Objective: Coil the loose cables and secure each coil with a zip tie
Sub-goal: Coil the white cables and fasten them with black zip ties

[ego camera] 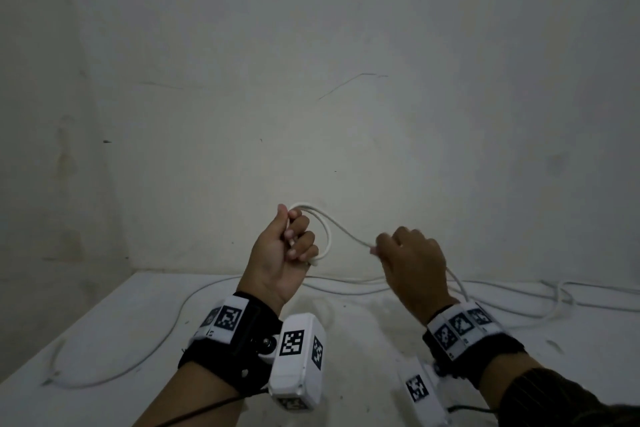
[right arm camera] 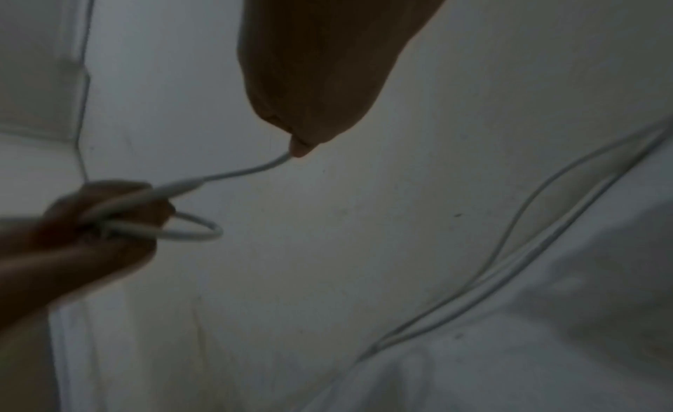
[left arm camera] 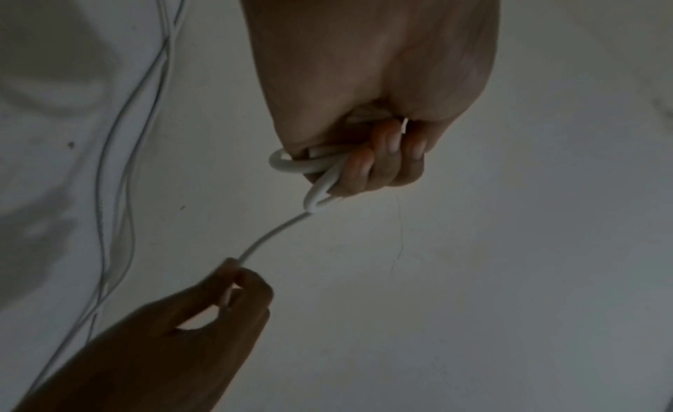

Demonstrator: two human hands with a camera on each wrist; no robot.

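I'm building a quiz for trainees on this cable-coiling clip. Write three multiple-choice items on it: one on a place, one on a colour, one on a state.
1. Where is the started coil?
A. In the left hand
B. Flat on the table
C. Hung on the wall

2. What colour is the cable being coiled?
A. Black
B. White
C. Red

3. What is the right hand doing?
A. Resting open on the table
B. Pinching the cable
C. Holding a zip tie

Answers:
1 A: the left hand grips the coil, raised above the table.
2 B: the cable shows white in every view.
3 B: the right hand pinches the strand that leads from the coil.
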